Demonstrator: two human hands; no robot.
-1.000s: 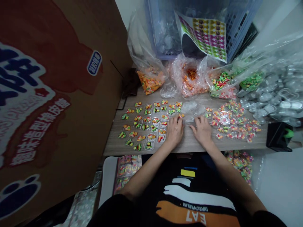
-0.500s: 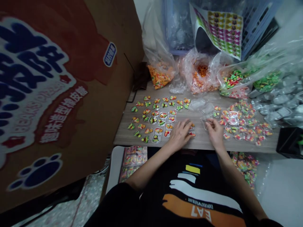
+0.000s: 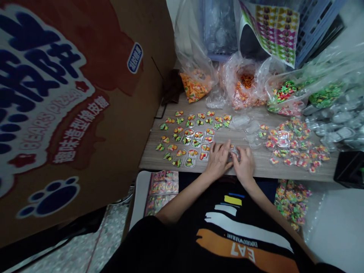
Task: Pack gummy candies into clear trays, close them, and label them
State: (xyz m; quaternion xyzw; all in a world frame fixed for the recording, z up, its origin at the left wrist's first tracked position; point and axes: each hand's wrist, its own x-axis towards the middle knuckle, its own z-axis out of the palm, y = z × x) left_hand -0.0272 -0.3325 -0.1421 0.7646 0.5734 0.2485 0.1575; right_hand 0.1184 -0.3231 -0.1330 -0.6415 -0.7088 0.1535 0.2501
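My left hand (image 3: 218, 159) and my right hand (image 3: 245, 163) meet over the front middle of the wooden table (image 3: 244, 172). Both are closed around a small clear plastic blister shell (image 3: 233, 154) with a coloured eraser piece in it. Left of my hands lie rows of small colourful toy pieces (image 3: 190, 137), some in clear shells. A spread of filled shells (image 3: 292, 148) lies to the right. A few loose clear shells (image 3: 247, 124) rest just beyond my hands.
A big printed cardboard box (image 3: 71, 110) walls the left side. Plastic bags of orange pieces (image 3: 196, 88), (image 3: 244, 91) and green pieces (image 3: 287, 94) line the back, under a blue crate (image 3: 315, 30) and a sticker sheet (image 3: 274, 32). Empty clear shells (image 3: 338, 125) are heaped at right; a black holder (image 3: 351, 170) stands at the edge.
My right hand has moved left to meet my left hand, and both now pinch the same shell. The view has shifted slightly, raising the table in frame.
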